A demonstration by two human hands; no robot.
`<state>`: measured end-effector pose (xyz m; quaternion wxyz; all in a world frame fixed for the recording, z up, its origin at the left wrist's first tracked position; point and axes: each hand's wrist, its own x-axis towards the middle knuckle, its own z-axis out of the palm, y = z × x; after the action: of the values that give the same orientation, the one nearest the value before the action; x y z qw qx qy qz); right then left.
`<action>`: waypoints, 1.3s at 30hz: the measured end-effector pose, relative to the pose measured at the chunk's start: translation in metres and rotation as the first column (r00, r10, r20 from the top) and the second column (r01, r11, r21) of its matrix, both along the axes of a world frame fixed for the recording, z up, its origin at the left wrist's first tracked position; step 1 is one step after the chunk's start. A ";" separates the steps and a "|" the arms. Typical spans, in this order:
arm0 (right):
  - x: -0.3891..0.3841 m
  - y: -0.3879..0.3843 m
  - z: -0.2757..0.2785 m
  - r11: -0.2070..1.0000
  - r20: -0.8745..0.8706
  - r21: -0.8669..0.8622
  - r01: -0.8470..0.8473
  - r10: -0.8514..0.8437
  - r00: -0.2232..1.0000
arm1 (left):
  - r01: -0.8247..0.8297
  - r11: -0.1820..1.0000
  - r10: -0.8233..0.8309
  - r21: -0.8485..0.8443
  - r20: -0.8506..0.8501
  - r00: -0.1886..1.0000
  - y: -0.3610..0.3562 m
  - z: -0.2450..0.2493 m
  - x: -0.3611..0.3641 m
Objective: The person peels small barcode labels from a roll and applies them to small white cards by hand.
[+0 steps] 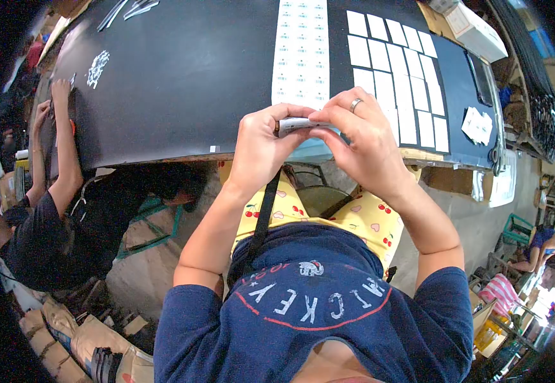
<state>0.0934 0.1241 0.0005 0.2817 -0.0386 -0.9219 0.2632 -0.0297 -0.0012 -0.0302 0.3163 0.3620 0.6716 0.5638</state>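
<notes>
My left hand (pixel 263 142) and my right hand (pixel 368 143) meet over the table's front edge. Between their fingertips is a small white piece with dark marks (pixel 295 122), pinched from both sides. Whether it joins the printed sheet behind it cannot be made out. That long white sheet of printed labels (pixel 301 51) runs away from my hands across the dark table (pixel 188 83). A ring is on my right hand. Right of the sheet, several blank white cards (pixel 380 55) lie in rows, partly hidden by my right hand.
A pile of small white pieces (pixel 97 69) lies at left, near a co-worker's hands (pixel 60 96). At right are a stack of white slips (pixel 477 126), scissors (pixel 494 156) and a white box (pixel 475 32). Another person (pixel 541 246) sits far right.
</notes>
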 end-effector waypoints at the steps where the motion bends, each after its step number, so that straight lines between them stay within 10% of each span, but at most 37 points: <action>1: 0.000 0.000 0.000 1.000 0.001 0.000 -0.001 0.001 1.000 | -0.001 1.000 0.001 0.000 0.001 1.000 0.000 0.000 0.000; 39: 0.007 0.003 -0.006 0.991 -0.003 -0.018 0.133 -0.133 0.991 | 0.006 1.000 -0.006 0.013 0.047 0.999 0.002 0.001 -0.001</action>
<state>0.1005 0.1276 -0.0052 0.3001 -0.1020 -0.9143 0.2520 -0.0312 0.0011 -0.0290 0.3314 0.3526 0.6591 0.5758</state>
